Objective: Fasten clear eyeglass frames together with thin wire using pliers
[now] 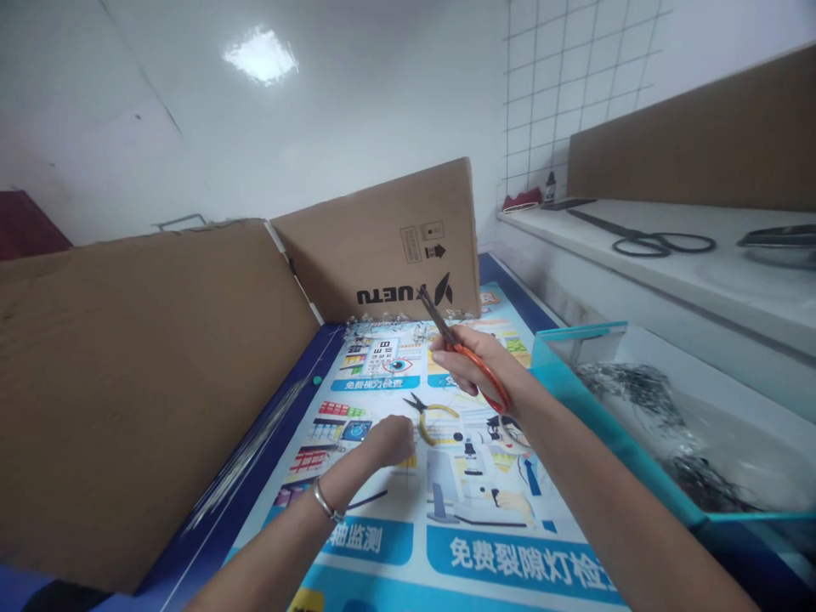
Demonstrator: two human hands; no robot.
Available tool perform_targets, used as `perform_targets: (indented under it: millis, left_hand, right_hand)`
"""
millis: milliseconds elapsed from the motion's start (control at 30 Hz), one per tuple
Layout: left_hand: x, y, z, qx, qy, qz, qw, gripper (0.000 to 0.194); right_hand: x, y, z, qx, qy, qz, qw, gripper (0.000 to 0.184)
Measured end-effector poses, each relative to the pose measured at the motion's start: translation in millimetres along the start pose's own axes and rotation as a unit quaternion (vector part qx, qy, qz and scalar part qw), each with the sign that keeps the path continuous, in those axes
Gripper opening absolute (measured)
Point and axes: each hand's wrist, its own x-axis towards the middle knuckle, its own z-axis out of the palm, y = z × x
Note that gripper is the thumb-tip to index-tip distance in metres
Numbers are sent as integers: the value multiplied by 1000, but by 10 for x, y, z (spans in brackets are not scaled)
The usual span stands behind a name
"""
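My right hand (475, 361) grips a pair of scissors (488, 374) with orange handles. Their dark blades point up and away to the left, raised above the mat. Lower and to the left, my left hand (392, 439) is closed with the fingers curled under. Whatever it may hold is hidden. Just beyond it, small pliers (439, 410) with yellow handles lie on the printed mat (382, 578), jaws pointing left. Small clear, shiny pieces (382, 321) lie along the mat's far edge. A thin dark stick (368, 500) rests beside my left wrist.
Cardboard panels (159, 382) stand along the left and back (382, 246). At right, a turquoise-rimmed box (612, 425) holds tangled dark wire-like strands (637, 399). Large black scissors (650, 242) lie on a white ledge (701, 280). Pale thin strands (248, 459) lie at the table's left edge.
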Motion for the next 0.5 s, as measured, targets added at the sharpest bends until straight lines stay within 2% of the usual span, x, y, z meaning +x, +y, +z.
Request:
perform_targets:
  millis: [200, 367, 500]
  left_hand:
    - [-25, -55, -15, -13, 29, -19, 999, 30]
    - [5, -37, -61, -29, 80, -36, 996, 47]
    - [56, -29, -71, -31, 69, -38, 996, 33]
  right_hand:
    - [-27, -61, -19, -12, 1, -15, 1000, 20]
    - [-10, -29, -32, -5, -4, -11, 1000, 22]
    - [12, 32, -12, -18, 2, 5, 1000, 26]
